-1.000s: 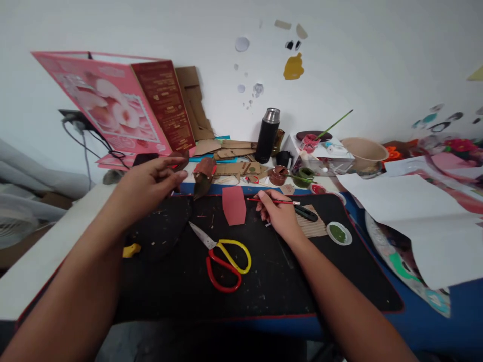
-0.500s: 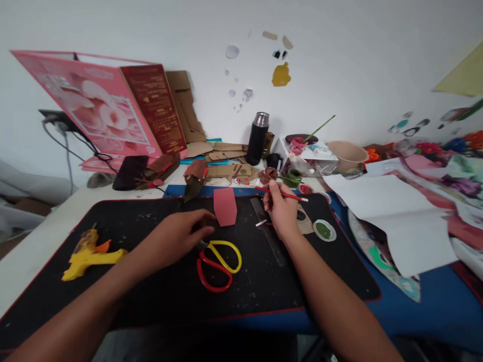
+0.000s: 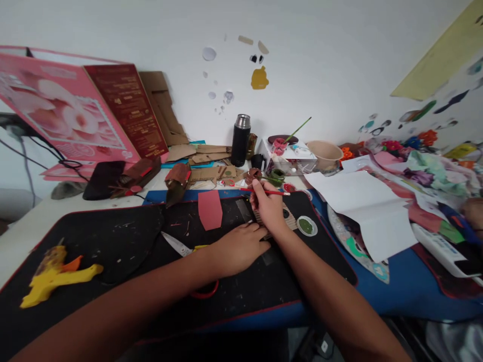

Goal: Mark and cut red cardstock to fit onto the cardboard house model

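Note:
My right hand (image 3: 267, 205) is closed around a slim red pencil (image 3: 278, 192), held nearly level above the mat's far edge. Palm down, my left hand (image 3: 241, 249) reaches across to the right, fingers stretched over a clear ruler (image 3: 243, 210) and the near edge of a corrugated cardboard piece (image 3: 290, 221); whether it grips either I cannot tell. Scissors (image 3: 176, 244) lie under my left forearm, blades showing and handles mostly covered. A pink paper piece (image 3: 210, 210) with trimmed corners lies beyond the left hand. Right of the cardboard sits a small dish of green paint (image 3: 307, 226).
A yellow glue gun (image 3: 56, 274) rests on the black mat (image 3: 124, 241) at left. Along the back stand a black flask (image 3: 240, 141), a pink box (image 3: 71, 110), paint jars (image 3: 278, 176) and a beige bowl (image 3: 325, 155). White paper sheets (image 3: 362, 201) lie at right.
My left hand has moved right, from above the scissors to the ruler and cardboard. The right hand still holds the pencil. The view has turned to the right.

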`<move>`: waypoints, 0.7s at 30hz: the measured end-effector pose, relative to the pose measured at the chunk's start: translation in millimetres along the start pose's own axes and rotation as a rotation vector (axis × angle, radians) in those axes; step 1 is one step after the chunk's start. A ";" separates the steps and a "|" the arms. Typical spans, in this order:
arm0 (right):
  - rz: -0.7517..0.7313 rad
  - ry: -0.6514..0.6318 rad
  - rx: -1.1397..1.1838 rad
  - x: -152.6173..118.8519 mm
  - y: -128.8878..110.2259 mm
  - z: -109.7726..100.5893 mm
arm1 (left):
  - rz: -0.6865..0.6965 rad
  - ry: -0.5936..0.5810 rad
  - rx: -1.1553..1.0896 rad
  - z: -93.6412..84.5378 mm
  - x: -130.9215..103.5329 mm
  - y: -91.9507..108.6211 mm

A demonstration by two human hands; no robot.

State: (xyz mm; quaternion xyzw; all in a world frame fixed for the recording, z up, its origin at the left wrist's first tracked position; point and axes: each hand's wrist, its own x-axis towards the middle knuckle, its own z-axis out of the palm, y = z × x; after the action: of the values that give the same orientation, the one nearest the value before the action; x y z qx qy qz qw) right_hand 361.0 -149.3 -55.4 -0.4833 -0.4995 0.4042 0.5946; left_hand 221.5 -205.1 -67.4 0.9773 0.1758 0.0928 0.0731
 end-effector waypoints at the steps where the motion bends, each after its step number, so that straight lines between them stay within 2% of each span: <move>1: 0.007 -0.015 -0.002 -1.0 2.3 -0.7 | 0.013 0.004 -0.008 0.5 -1.0 -1.4; 5: 0.046 -0.026 0.008 -4.1 9.8 -1.5 | 0.046 -0.031 -0.028 -5.5 -1.8 -4.9; 14: 0.022 -0.031 0.016 0.8 9.6 -4.8 | 0.081 -0.210 -0.083 -31.6 9.1 -11.5; 17: 0.035 -0.030 0.001 1.2 12.2 -5.7 | 0.095 -0.173 -0.118 -36.0 9.1 -11.8; 21: 0.045 -0.030 0.000 0.4 15.4 -4.4 | 0.170 -0.016 -0.038 -31.9 4.1 -7.6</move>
State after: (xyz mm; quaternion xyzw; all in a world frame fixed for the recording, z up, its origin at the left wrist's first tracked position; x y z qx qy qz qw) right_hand 365.5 -146.5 -70.5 -0.4883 -0.4976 0.4245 0.5778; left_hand 216.2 -193.1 -37.0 0.9879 0.0898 0.0940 0.0849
